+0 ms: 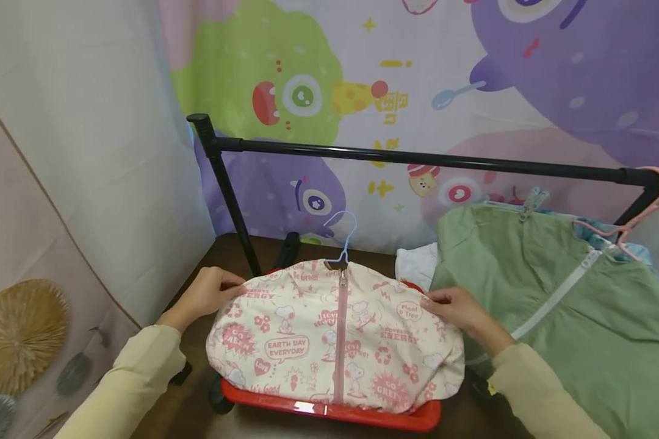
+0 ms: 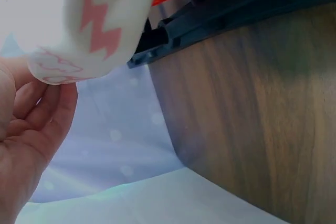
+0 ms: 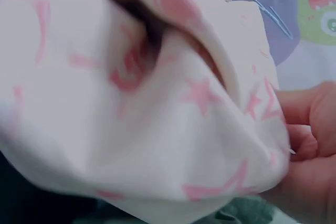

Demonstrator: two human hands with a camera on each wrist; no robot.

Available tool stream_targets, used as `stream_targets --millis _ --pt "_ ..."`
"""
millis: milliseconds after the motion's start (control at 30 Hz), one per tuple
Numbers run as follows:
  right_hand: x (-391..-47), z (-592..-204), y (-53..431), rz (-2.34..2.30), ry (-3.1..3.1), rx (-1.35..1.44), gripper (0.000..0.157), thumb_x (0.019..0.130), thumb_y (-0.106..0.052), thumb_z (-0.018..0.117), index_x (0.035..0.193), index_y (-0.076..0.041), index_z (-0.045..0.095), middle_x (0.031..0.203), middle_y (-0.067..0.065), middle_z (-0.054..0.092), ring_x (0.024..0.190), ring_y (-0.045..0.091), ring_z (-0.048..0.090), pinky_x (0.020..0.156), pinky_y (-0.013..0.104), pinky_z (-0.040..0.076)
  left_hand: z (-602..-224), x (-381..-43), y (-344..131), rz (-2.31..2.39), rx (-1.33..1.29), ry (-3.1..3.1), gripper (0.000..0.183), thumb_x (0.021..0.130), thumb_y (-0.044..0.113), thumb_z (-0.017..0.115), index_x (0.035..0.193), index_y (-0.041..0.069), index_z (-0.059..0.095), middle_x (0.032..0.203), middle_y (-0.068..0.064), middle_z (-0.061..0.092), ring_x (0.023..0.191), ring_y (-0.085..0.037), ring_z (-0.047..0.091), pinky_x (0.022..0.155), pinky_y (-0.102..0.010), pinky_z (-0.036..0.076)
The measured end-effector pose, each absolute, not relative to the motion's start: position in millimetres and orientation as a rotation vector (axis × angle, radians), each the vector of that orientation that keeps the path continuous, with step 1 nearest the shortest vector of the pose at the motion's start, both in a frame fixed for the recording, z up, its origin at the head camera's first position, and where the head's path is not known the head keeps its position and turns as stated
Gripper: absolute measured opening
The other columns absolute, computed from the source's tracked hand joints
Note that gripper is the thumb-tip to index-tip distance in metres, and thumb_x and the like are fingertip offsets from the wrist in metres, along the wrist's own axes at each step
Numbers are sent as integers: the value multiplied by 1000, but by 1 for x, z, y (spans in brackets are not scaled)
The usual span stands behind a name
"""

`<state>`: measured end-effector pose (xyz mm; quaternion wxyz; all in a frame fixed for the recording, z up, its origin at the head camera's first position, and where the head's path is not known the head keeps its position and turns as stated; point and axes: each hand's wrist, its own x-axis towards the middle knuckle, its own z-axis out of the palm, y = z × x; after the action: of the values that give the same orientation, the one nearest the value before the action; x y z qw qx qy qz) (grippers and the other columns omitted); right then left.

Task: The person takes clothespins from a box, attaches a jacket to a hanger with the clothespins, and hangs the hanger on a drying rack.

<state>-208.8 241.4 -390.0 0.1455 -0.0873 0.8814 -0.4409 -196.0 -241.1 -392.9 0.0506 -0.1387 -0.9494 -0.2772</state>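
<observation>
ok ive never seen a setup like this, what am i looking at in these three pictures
There's no machine: a person works bare-handed. The wide picture comes from a head-worn camera; the two close ones come from wrist cameras. The left hand and right hand hold either side of a cream fabric garment with pink prints, on a thin pale-blue hanger. It lies over a red container. A green fabric garment is to the right, and a black tubular rack stands behind. The surface is brown and wood-grained.

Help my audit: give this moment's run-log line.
left hand: grips garment edge; right hand: grips opposite edge; blue hanger: in garment neck, hook off bar
</observation>
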Motion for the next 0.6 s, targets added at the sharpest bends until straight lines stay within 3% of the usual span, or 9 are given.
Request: stream_targets --millis 167,267,400,500,600 --pt "-205 -392 245 -1503 2454 -252 41 93 -15 62 119 17 58 111 21 69 80 -2 59 71 19 53 -386 -192 -241 -864 -442 -2924 14 88 8 66 97 2 76 90 -14 75 75 -16 67 64 -27 54" --pt "-204 -392 248 -1618 2424 -288 40 93 -11 62 118 19 57 103 2 72 82 -6 60 73 17 53 -382 -192 -239 -833 -488 -2919 16 88 8 67 101 2 74 94 -15 75 80 -20 69 69 -32 57" --pt "-203 -390 251 -1661 2462 -375 38 92 -11 63 115 19 59 92 -25 63 86 -9 58 74 15 52 -377 -191 -233 -808 -570 -2852 23 86 5 68 108 3 72 101 -16 74 90 -27 70 78 -41 58" --pt "-199 -391 254 -1611 2534 -492 33 91 -11 65 111 16 64 91 -30 61 85 -8 57 70 15 52 -376 -187 -228 -793 -645 -2833 21 85 2 68 106 4 74 99 -14 74 87 -24 70 76 -38 59" --pt "-193 -394 256 -1537 2589 -649 25 89 -9 67 105 11 70 92 -26 64 82 -7 58 65 18 52 -378 -178 -227 -763 -699 -2842 18 84 -1 68 99 7 76 93 -9 76 79 -16 69 69 -29 59"
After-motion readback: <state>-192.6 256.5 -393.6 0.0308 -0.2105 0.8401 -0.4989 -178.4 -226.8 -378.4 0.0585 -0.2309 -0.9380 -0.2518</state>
